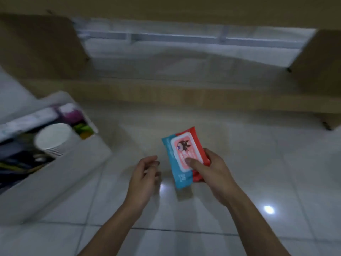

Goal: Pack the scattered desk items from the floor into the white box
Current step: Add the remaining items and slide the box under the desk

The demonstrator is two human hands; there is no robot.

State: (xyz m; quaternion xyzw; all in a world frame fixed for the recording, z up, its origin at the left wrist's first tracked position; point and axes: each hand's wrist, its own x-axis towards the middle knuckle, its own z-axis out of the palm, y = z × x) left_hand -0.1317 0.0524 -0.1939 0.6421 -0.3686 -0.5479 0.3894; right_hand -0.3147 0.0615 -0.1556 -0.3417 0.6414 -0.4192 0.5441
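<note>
Two bare forearms reach forward from the bottom of the view over a glossy floor (258,163) of pale tiles with thin dark grout lines and bright spots of reflected light.

The right hand (214,174) holds a soft, flat, rectangular pack of wet wipes (181,159) above the floor, near the middle of the view. The thumb presses on the front of the pack and the fingers wrap behind its right edge. The pack is smooth, shiny plastic film, blue down its left side and red on its right, with a pink rounded flap on the front that bears a small dark cartoon figure. It tilts slightly, its top leaning left.

The left hand (145,174) hovers just beside the pack's left edge, not touching it, holding nothing, its fingers loosely curled and partly spread.

The white box (60,174) sits on the floor to the left, well apart from the hands. It is rectangular with plain matte walls and an open top. Inside it stands a stack of white paper cups (54,140) with ridged rims, next to dark items and some purple, green and orange things too blurred to identify.

Behind, a low light-brown wooden furniture frame (175,93) crosses the view, with smooth flat panels rising at either side.
</note>
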